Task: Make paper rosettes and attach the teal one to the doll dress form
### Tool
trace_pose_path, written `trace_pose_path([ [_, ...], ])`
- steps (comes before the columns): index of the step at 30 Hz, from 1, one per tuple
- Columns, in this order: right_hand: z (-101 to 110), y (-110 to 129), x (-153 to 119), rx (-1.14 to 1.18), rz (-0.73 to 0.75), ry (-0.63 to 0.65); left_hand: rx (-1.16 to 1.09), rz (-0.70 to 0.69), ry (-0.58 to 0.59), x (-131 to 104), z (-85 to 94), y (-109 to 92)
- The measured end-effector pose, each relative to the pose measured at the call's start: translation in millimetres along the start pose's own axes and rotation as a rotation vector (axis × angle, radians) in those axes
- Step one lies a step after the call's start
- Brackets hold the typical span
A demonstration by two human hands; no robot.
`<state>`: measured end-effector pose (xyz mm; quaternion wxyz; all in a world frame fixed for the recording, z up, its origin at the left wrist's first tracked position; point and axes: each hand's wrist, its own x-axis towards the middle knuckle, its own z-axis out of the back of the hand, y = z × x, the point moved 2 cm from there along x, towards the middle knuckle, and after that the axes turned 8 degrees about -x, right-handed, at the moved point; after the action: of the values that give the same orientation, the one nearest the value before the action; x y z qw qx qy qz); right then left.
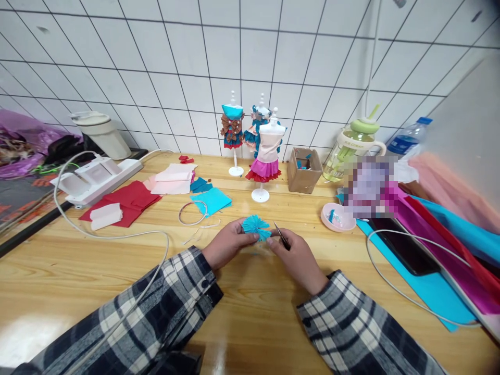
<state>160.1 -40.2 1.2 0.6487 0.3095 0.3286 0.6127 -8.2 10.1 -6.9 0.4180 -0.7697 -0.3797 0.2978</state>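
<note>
A pleated fan of turquoise crepe paper [253,226] is held up over the table between my two hands. My left hand [231,240] pinches its left side between thumb and fingers. My right hand [296,256] is closed around a slim, dark tool with a pointed metal tip [283,237]; whether it is tweezers or small scissors I cannot tell. The right thumb and fingertip also touch the fan's right edge. Just beyond the hands stands a small white dress form [272,136] with a pale pink top and a magenta and red ruffled skirt.
Two more dressed forms [233,125] stand behind. Left lie turquoise sheets [217,201], red sheets [135,200] and a power strip [103,182] with a trailing white cable. Right are a cardboard box [305,174], pink bowl [339,223], green-lidded jug [351,146] and black phone [406,247].
</note>
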Motion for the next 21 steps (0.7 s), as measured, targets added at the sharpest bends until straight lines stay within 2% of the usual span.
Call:
trace_pose_path([
  [8, -3.7, -6.1, 4.4, 0.077, -0.011, 0.033, 0.101, -0.003, 0.047, -1.1, -4.2, -1.0],
  [12, -5.4, -5.2, 3.6, 0.07, 0.007, 0.053, 0.165, -0.014, -0.006, -1.3, -4.4, -1.6],
  [16, -4.3, -3.9, 2.7, 0.012, 0.002, 0.029, 0.161, -0.001, 0.001, -1.2, -5.3, -2.1],
  [21, -0.8, -3.9, 3.8, 0.06, -0.004, -0.013, 0.208, 0.013, 0.02, -1.4, -7.0, -4.5],
])
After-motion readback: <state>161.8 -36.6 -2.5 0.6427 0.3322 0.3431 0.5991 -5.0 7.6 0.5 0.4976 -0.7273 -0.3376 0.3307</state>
